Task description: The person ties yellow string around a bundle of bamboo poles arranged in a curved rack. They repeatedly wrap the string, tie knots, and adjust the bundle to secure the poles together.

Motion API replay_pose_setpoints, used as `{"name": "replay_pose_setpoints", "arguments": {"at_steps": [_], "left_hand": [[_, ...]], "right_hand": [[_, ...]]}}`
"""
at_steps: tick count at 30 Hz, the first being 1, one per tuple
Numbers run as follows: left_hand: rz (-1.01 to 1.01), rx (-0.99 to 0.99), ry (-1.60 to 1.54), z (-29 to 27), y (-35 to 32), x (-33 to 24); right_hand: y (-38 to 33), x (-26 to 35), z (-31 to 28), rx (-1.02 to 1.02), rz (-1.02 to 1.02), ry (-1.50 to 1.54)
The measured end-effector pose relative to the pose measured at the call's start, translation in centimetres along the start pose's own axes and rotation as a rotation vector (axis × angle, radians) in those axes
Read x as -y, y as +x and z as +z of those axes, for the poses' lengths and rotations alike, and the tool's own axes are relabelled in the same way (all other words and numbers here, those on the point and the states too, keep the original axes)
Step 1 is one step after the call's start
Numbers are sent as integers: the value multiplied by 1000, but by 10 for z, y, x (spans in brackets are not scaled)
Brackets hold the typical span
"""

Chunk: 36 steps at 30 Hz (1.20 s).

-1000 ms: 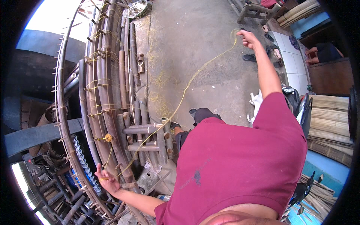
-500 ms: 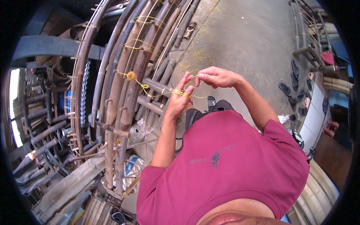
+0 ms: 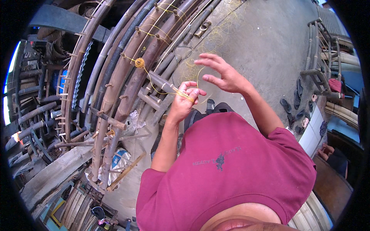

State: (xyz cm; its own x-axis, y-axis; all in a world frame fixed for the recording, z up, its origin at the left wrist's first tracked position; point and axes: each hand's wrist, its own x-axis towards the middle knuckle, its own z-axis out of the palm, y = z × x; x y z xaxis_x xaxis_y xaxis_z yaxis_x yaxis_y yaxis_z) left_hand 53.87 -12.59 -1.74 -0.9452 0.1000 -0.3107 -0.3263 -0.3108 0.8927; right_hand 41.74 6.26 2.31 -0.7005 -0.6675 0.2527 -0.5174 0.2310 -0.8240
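Thin yellow cord [image 3: 182, 94] is wound in several turns around my left hand [image 3: 184, 101], whose fingers are curled in over it. From these turns one strand runs left to a small coiled bundle of yellow cord [image 3: 139, 62] at a peg on the bamboo frame. Just to the right and a little farther off, my right hand [image 3: 224, 75] is raised with its fingers apart, gripping nothing. Close to its fingertips, a fine strand rises from the left hand toward loose yellow loops [image 3: 216, 42] on the floor; whether it touches them I cannot tell.
Long bamboo poles with pegs [image 3: 110, 84] form a curved frame at the left. A short bamboo ring [image 3: 203, 29] lies beside them on the concrete floor [image 3: 269, 42]. Several dark sandals [image 3: 296, 96] and a bamboo rack [image 3: 318, 57] are at the right. Planks lie lower left.
My left fingers have curled in from an outstretched pose. My right hand has gone from a pinch on the strand to spread fingers, slightly farther right. The whole view has shifted a little.
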Motion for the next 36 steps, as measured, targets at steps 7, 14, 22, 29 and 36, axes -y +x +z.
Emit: {"name": "replay_pose_setpoints", "arguments": {"at_steps": [7, 14, 22, 29, 36], "left_hand": [[-10, 1, -15, -1, -2, -7], [2, -98, -36, 5, -3, -10], [169, -176, 292, 4, -2, -2], [-13, -104, 73, 5, -11, -20], [-94, -77, -6, -4, -10, -17]], "right_hand": [[-8, -3, 10, 236, 99, 51], [-21, -3, 27, 120, 152, 185], [-25, -1, 33, 98, 293, 396], [-28, -8, 40, 149, 372, 690], [-27, -12, 42, 199, 353, 777]]}}
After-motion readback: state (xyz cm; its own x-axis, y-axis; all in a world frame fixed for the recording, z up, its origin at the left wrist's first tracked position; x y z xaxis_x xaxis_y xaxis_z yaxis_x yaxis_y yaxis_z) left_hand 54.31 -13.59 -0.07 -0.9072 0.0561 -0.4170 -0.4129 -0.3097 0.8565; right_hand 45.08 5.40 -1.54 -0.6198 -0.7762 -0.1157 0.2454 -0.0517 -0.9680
